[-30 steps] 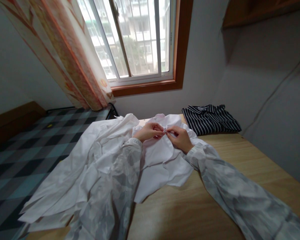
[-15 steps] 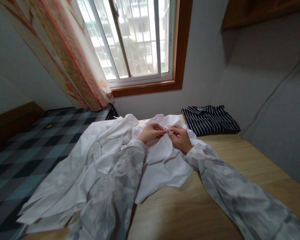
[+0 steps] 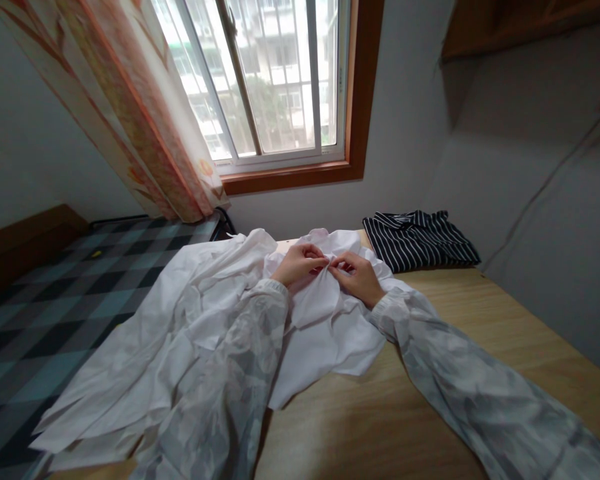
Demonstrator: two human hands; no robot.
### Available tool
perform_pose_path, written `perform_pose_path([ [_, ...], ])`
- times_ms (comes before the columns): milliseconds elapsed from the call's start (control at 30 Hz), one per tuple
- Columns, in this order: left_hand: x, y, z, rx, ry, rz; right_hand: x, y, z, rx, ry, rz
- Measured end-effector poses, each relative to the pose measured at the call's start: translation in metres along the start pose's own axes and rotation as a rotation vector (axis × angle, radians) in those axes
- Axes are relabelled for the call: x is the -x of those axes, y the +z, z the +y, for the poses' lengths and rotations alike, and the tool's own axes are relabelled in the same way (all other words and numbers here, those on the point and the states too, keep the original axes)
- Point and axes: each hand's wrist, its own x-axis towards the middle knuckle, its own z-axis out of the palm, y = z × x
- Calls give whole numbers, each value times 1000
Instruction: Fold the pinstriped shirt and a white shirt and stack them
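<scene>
white shirt (image 3: 325, 320) lies crumpled on the wooden surface (image 3: 430, 400); left hand (image 3: 296, 263) and right hand (image 3: 360, 277) fingers pinching its cloth together.

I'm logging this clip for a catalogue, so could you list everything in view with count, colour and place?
white garment: one, white, crumpled across the table's left half, hanging over the edge.
striped garment: one, dark with white stripes, folded at the table's far right.
table: one, light wood, foreground.
bed cover: one, blue-grey check, left.
curtain: one, orange and cream, drawn left of the window.
window: one, white frame in brown surround, far wall.
left hand: pinching white fabric at the garment's far end.
right hand: pinching the same fabric, fingertips meeting the left's.
</scene>
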Motion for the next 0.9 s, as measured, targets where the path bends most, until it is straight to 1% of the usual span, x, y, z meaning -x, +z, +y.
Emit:
perform_pose_path([
  [100, 1, 1, 1, -38, 10, -9, 0, 0, 0, 20, 4, 24],
  [267, 1, 4, 0, -81, 42, -51, 0, 0, 2, -6, 59, 86],
  [433, 0, 5, -3, -69, 102, -41, -1, 0, 1, -76, 40, 18],
  [567, -1, 3, -3, -47, 76, -26, -2, -1, -1, -156, 61, -21],
  [667, -1, 2, -2, -47, 59, -29, -1, -2, -2, -160, 85, -29],
  [900, 0, 3, -2, -63, 88, -60, 0, 2, 2, -218, 111, 60],
])
